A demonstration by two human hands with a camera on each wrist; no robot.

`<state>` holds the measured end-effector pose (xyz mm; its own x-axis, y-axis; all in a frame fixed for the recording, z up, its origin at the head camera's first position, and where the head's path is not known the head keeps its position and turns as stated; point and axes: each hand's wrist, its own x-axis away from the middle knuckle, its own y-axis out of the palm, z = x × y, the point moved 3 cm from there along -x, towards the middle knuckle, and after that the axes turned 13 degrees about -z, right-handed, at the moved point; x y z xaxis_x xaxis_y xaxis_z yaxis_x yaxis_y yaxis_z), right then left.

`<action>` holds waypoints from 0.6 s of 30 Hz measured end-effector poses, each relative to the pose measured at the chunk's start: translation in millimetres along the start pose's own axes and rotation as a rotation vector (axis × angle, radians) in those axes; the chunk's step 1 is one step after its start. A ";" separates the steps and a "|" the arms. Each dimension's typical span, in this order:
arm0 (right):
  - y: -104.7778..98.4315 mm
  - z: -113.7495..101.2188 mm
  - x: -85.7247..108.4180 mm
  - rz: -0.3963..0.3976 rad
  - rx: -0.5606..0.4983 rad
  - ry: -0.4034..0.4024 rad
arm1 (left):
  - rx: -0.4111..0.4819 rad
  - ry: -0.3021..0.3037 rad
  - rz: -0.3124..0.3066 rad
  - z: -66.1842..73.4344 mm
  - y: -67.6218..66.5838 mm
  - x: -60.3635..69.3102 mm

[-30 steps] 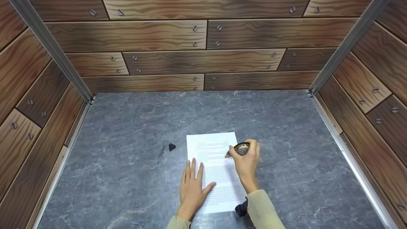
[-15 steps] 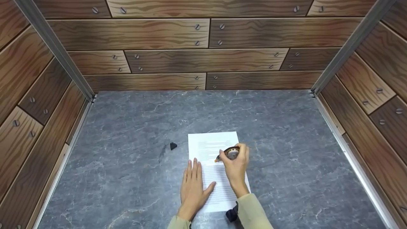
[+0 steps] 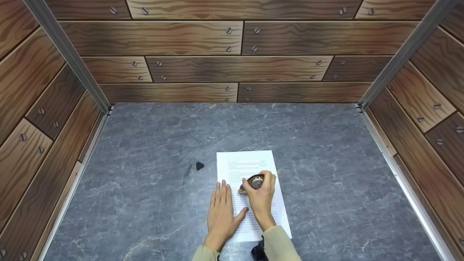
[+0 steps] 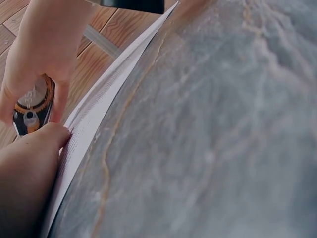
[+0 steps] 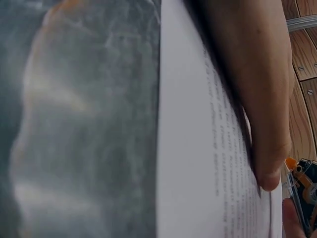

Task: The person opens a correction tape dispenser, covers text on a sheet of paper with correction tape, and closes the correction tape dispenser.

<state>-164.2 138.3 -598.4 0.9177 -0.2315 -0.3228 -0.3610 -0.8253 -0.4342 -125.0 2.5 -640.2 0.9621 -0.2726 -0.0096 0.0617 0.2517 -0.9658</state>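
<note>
A white sheet of printed paper [image 3: 250, 157] lies on the grey marbled table. On its left side rests my left hand [image 3: 222, 217], fingers straight and thumb spread over the print. My right hand [image 3: 262, 199] pinches a dark round-bodied correction tape [image 3: 256, 182] over the middle of the sheet. Its orange tip points left, close to the paper; contact is unclear. In the left wrist view the correction tape [image 4: 32, 101] shows a toothed wheel and clear casing beside my left thumb [image 4: 39, 141]. The right wrist view catches only part of the correction tape [image 5: 304, 186] at the edge.
A small black cap-like piece [image 3: 199, 166] lies left of the paper. Wood-patterned walls [image 3: 192, 69] with metal corner posts [image 3: 72, 58] surround the table [image 3: 152, 137] at the back and sides. A black wrist device [image 3: 259, 251] sits by the right sleeve.
My right hand has carried the correction tape left and nearer to me, from the sheet's right edge to its middle. My left hand stays in place. The head view has shifted slightly.
</note>
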 end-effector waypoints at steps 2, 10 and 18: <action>2.1 1.3 0.8 0.000 0.013 0.009 | 0.005 -0.001 -0.001 -0.1 -0.2 -0.4; 5.3 6.8 4.1 0.018 0.032 0.022 | 0.000 -0.006 -0.024 0.0 1.7 -0.5; 7.4 5.1 4.9 0.026 0.032 0.011 | -0.010 -0.005 -0.026 0.2 -0.4 -1.0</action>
<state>-163.2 133.7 -607.5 0.9098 -0.2580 -0.3252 -0.3892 -0.8024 -0.4524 -125.9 2.8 -639.8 0.9616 -0.2739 0.0170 0.0842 0.2355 -0.9682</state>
